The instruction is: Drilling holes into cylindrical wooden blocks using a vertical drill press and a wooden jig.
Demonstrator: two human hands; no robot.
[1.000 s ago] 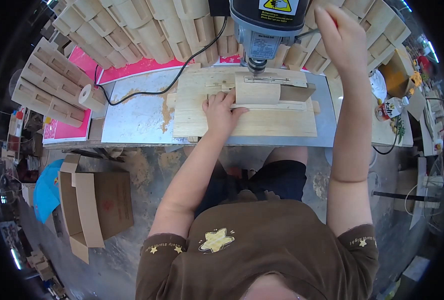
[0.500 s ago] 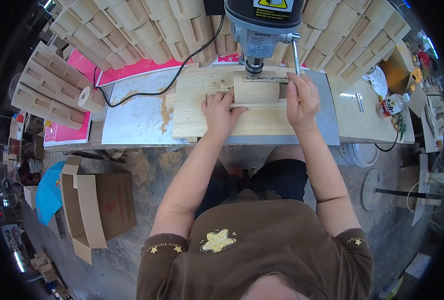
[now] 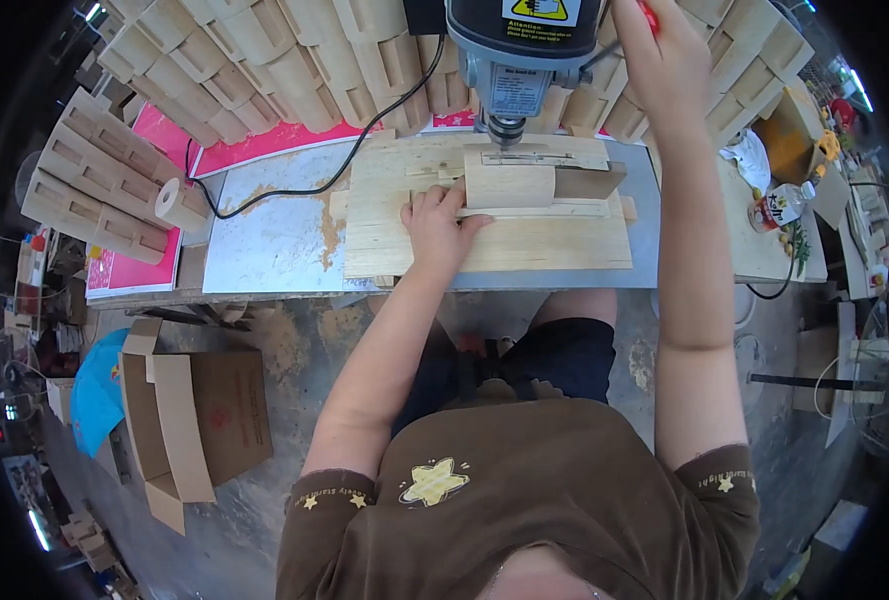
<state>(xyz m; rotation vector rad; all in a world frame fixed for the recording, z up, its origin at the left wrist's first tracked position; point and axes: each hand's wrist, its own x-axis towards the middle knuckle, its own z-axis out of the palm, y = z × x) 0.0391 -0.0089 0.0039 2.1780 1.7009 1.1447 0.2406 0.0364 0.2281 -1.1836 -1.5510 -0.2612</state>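
Note:
A bench drill press (image 3: 519, 70) stands at the back middle, its chuck (image 3: 505, 132) just above a pale wooden block (image 3: 509, 187) with a rounded face. The block sits in a wooden jig fixed on a flat board (image 3: 394, 255). My left hand (image 3: 437, 225) holds the block at its left end, fingers against the end and thumb stretched along the front edge. Raised at the upper right, my right hand (image 3: 667, 60) is closed round the drill press lever, whose red knob (image 3: 650, 17) shows by the fingers. A brown wooden stop (image 3: 589, 182) adjoins the block's right side.
Stacks of slotted wooden blocks (image 3: 234, 70) line the back, with more at the left (image 3: 104, 180). A black cable (image 3: 299, 188) curves over the bench. At right stands a plastic bottle (image 3: 779, 207). An open cardboard box (image 3: 214, 420) rests on the floor.
My right hand has risen up and outward from beside the block, swinging the lever up with it. The chuck sits slightly higher in view. My left hand stays on the block.

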